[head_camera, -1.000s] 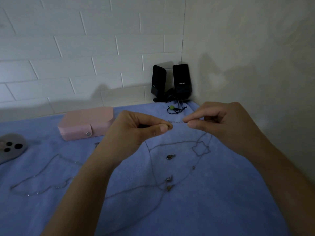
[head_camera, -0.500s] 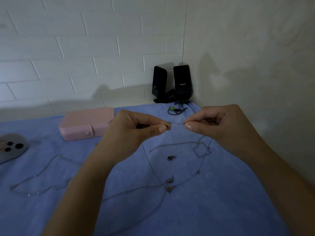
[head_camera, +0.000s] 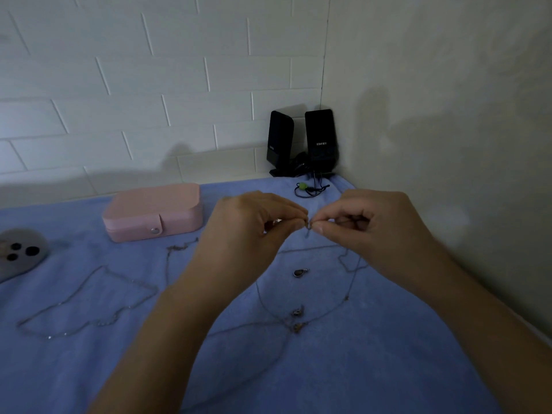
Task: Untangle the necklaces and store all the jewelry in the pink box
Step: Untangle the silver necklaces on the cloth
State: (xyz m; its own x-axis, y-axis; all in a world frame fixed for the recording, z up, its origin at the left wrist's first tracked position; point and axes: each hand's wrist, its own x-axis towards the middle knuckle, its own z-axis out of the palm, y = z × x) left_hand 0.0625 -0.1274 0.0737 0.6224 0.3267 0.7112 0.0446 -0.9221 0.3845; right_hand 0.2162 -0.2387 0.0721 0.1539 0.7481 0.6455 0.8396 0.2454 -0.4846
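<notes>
Your fingers (head_camera: 298,224) now pinch the thin silver necklace chain (head_camera: 308,230) closer together than before, near the far right corner of the blue-clothed bench (head_camera: 388,369). Likely clasp work; the closed pink box (head_camera: 152,213) awaits.

jewelry box (head_camera: 152,212) back-left on cloth (head_camera: 358,369) | speakers (head_camera: 301,141) back corner | loose necklace (head_camera: 59,303) front-left | tangled necklaces (head_camera: 297,325) centre-right, before speakers

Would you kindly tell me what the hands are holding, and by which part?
The left hand and right hand pinch a thin necklace chain at one short raised stretch, fingertips nearly touching.
</notes>
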